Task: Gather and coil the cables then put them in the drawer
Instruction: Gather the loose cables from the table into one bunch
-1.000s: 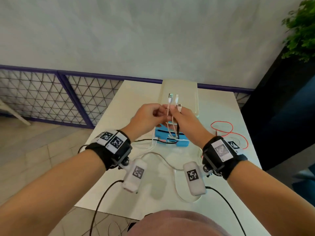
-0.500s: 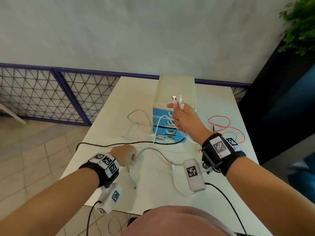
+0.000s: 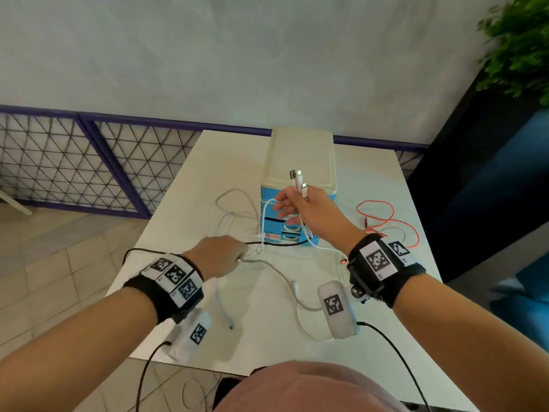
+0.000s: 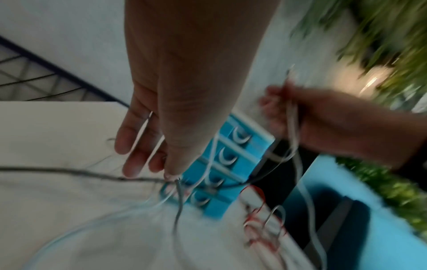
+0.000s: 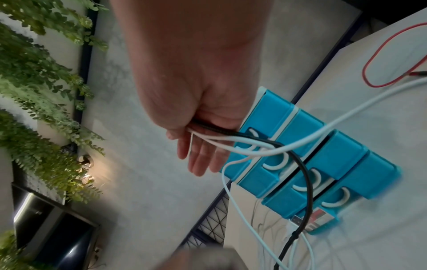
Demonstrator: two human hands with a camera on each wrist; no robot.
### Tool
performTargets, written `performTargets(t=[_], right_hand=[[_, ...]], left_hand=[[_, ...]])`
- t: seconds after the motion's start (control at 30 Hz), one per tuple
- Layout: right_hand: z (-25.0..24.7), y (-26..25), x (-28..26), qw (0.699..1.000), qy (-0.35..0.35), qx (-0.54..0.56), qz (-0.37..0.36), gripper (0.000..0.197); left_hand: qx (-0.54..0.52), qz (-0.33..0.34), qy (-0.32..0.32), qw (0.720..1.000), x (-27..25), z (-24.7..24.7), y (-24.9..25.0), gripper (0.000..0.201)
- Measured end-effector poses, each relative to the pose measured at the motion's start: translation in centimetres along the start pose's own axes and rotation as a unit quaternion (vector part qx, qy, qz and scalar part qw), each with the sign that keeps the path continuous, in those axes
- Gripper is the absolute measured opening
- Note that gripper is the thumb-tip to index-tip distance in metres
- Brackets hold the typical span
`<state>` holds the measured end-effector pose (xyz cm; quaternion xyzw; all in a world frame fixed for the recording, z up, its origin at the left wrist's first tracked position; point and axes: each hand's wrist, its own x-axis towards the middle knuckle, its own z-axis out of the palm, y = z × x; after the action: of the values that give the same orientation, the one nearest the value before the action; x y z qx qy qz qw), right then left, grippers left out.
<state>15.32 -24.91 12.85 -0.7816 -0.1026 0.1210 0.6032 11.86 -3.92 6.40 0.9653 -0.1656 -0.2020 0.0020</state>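
My right hand is raised in front of the blue drawer unit and pinches a bundle of cable ends. Three white plugs stick up above its thumb. In the right wrist view that hand holds white cables and a black cable, with the other fingers stretched out. My left hand is low over the table and pinches the end of a grey cable. The left wrist view shows its thumb and finger closed on that grey cable, beside the black cable.
A red cable lies looped on the table to the right of the drawer unit. Loose white cable loops lie to its left and near the table's front edge. A mesh fence and a plant border the table.
My left hand let go of the bundle, dropped to the table and took hold of a grey cable end. My right hand stayed raised with the plugs.
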Motion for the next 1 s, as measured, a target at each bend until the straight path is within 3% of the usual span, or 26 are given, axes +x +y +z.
performTargets(t=[0.1,0.23,0.3,0.4,0.5,0.57,0.67,0.73,0.83,1.0], right_hand=[[1.2,-0.2,0.6,0.999,-0.027,-0.015,-0.027,0.027],[2.1,-1.3,0.6,0.997,-0.047,-0.026,-0.061,0.036],[2.1,-1.4,0.7,0.997,-0.055,0.010,-0.050,0.038],[1.7,-0.4,1.2,0.995,-0.016,-0.088,-0.048,0.037],[0.8,0.9,1.5,0.995,0.013,-0.096,-0.017,0.030],[0.1,1.2,1.3,0.996,0.019,-0.087,0.003,0.028],[-1.2,1.3,0.6,0.996,0.027,-0.083,0.014,0.026],[-1.8,1.2,0.1,0.998,0.035,-0.060,0.012,0.026],[-2.4,0.8,-0.7,0.999,0.028,-0.014,0.015,0.025],[-1.9,0.2,-0.9,0.999,0.026,-0.028,-0.006,0.027]], left_hand=[[-0.075,0.057,0.109,0.990,-1.1,-5.3,1.5,0.015],[-0.243,0.097,0.251,0.932,-1.6,-9.5,2.6,0.005],[-0.325,0.079,0.282,0.899,-1.3,-9.4,2.9,0.009],[-0.421,0.051,0.291,0.858,-0.3,-7.7,3.0,0.026],[-0.382,0.073,0.244,0.888,0.6,-4.5,1.8,0.021],[-0.310,0.128,0.151,0.930,0.6,-2.1,1.1,0.013],[-0.109,0.178,-0.013,0.978,0.2,1.6,0.7,0.010],[-0.007,0.186,-0.074,0.980,0.1,3.9,0.5,0.018],[0.055,0.199,-0.132,0.969,-0.3,6.3,0.2,0.024],[0.104,0.204,-0.134,0.964,-1.5,7.5,-0.1,0.016]])
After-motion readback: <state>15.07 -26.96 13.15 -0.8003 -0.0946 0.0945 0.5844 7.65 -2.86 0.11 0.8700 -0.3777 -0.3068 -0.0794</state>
